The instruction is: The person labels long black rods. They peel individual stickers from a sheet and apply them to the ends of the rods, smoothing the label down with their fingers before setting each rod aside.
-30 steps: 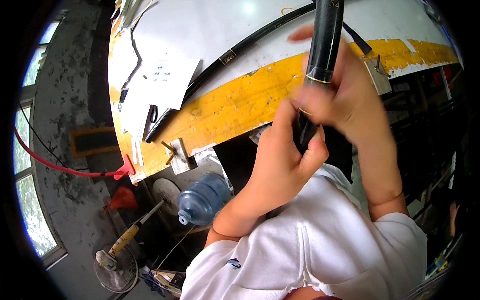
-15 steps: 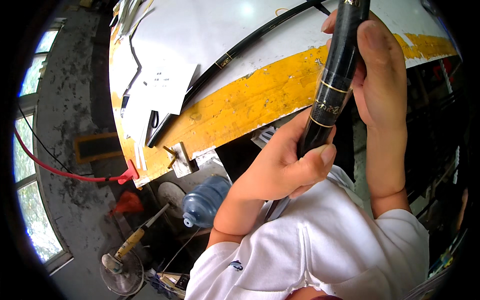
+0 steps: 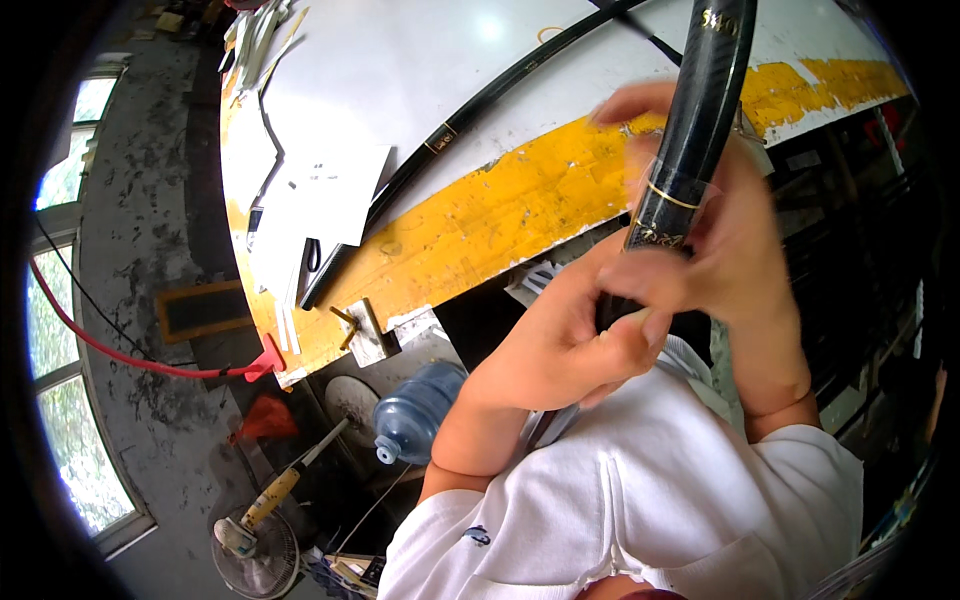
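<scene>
A thick black fishing rod with gold rings and gold lettering slants up in front of me, its upper end past the frame's top. My left hand is closed round its lower part, thumb along the front. A band of clear film stands out a little from the rod near a gold ring. Around that spot is my right hand, smeared by motion. Its thumb crosses the rod just above my left thumb, and some fingers show behind the rod on the left. Whether it grips the rod or the film is unclear.
A second black rod lies across the white table with its worn yellow edge. Paper sheets and a small clamp block are at the left corner. Below are a blue water bottle and a fan.
My right hand has moved down the rod toward my left hand, and its thumb now lies across the rod. My left hand keeps its hold. The view has shifted slightly.
</scene>
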Available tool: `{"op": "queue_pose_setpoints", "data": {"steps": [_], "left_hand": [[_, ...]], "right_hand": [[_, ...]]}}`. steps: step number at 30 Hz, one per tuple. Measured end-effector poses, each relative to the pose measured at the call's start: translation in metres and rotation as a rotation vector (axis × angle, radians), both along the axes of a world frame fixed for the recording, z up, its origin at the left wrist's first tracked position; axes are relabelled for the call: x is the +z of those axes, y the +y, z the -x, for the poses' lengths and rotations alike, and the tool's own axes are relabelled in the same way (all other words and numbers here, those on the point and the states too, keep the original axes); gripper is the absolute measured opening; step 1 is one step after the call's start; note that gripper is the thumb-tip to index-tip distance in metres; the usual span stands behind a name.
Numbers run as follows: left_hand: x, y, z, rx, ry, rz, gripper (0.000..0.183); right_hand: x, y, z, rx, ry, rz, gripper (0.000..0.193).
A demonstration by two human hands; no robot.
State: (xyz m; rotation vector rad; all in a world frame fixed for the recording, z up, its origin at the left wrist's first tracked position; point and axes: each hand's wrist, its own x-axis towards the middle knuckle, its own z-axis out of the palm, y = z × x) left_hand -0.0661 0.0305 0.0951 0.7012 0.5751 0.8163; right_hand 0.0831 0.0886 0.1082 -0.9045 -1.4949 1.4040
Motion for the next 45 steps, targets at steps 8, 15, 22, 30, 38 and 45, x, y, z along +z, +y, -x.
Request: {"op": "queue_pose_setpoints", "data": {"steps": [8,15,22,30,38,45], "left_hand": [[-0.014,-0.008,0.014,-0.091,0.24,0.067,0.012],[-0.089,-0.07,0.08,-0.278,0.789,-0.06,0.038],[-0.134,-0.127,0.12,-0.457,1.703,-0.412,0.034],[-0.159,-0.128,0.102,-0.107,1.625,-0.466,0.03],[-0.261,-0.14,0.134,-0.08,1.615,-0.49,0.037],[-0.264,-0.175,0.151,0.387,0.716,0.472,0.036]], "right_hand": [[-0.02,0.028,-0.016,-0.254,0.109,-0.107,0.037],[-0.059,0.071,-0.053,-0.641,-0.003,0.005,0.032],[-0.056,0.056,-0.097,-0.624,0.022,0.053,0.03],[-0.089,-0.009,-0.042,-0.088,0.086,0.161,0.02],[-0.082,-0.023,-0.046,-0.044,0.018,0.169,0.025],[-0.078,-0.015,-0.07,-0.094,0.212,0.12,0.013]]}}
